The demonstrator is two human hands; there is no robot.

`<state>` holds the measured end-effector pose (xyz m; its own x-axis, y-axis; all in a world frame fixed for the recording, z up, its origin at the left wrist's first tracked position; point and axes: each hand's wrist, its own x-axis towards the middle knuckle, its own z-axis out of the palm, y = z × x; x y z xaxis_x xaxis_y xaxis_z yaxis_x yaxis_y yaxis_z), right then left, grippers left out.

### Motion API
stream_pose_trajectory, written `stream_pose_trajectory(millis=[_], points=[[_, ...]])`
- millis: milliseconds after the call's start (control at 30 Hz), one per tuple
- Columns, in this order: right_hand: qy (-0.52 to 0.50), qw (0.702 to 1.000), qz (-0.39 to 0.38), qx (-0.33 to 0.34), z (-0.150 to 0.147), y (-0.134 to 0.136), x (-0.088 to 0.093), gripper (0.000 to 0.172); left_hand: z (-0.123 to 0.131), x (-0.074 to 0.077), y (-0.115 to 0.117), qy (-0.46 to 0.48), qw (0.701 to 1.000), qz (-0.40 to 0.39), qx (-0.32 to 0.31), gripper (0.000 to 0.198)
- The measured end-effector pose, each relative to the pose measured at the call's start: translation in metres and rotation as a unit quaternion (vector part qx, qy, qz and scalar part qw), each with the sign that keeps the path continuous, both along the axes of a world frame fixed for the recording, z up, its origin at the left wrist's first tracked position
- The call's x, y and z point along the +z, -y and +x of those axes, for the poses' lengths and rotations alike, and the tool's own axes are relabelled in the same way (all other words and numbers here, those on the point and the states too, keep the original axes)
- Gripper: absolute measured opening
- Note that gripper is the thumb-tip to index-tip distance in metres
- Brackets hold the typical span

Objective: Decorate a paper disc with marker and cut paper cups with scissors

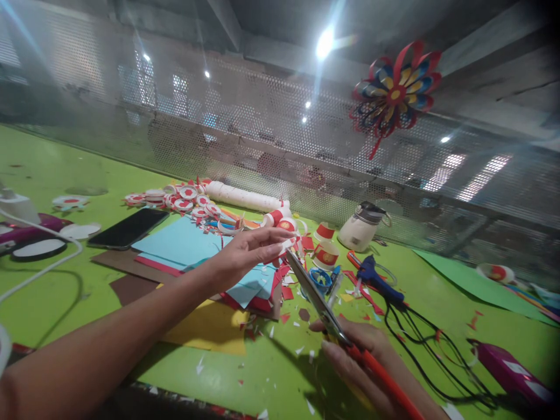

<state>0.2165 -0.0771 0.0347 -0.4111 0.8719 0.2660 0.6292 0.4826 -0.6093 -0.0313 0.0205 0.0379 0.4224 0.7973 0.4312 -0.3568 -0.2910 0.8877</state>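
Observation:
My left hand [251, 254] reaches over the paper stack, its thumb and fingers pinching a small white and red paper piece [287, 244]. My right hand [363, 356] grips the red-handled scissors [321, 312], whose blades stand parted and point up toward that piece. Under my left wrist lie light blue paper sheets [179, 242], over red and brown ones. A yellow sheet [210, 329] sticks out in front of them. Between my hands, small red and white paper scraps [286, 291] litter the green table.
A blue glue gun [380, 280] with a black cord lies right of the scissors. Behind are a white jug [361, 226], a white roll [245, 196] and several red-white paper discs [188, 192]. A phone [128, 227] lies left. A paper flower [396, 93] hangs before the mesh screen.

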Motion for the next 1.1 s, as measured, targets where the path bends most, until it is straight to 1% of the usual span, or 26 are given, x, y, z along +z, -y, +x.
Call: stream_pose_trajectory(millis=[67, 167, 300, 400, 567, 733, 933, 1100], points=[[0.001, 1.000, -0.012, -0.011, -0.002, 0.002, 0.002, 0.027, 0.000, 0.000, 0.000, 0.000, 1.000, 0.000, 0.000, 0.038], [0.005, 1.000, -0.011, -0.023, -0.004, 0.003, 0.003, 0.027, 0.000, 0.001, 0.000, 0.002, 1.000, 0.000, -0.002, 0.037], [0.030, 0.999, -0.016, 0.015, 0.002, -0.003, -0.004, 0.031, 0.000, 0.001, 0.000, 0.000, 1.000, 0.000, -0.002, 0.037], [0.037, 0.999, -0.018, 0.022, 0.005, -0.007, -0.009, 0.034, 0.000, 0.000, 0.000, -0.001, 1.000, -0.002, 0.000, 0.039], [0.044, 0.999, 0.008, 0.023, 0.003, -0.002, -0.005, 0.031, 0.000, 0.000, -0.001, -0.005, 1.000, -0.005, 0.006, 0.040], [0.020, 0.999, 0.023, -0.012, -0.002, 0.006, -0.004, 0.031, 0.001, -0.001, 0.000, -0.006, 1.000, -0.013, 0.010, 0.040], [-0.016, 0.999, -0.030, 0.002, -0.002, 0.001, -0.010, 0.035, 0.000, -0.002, -0.002, -0.028, 0.999, -0.004, 0.037, 0.042], [-0.040, 0.997, -0.064, -0.003, -0.002, 0.001, -0.006, 0.035, -0.002, -0.005, -0.004, -0.044, 0.997, 0.004, 0.056, 0.042]])
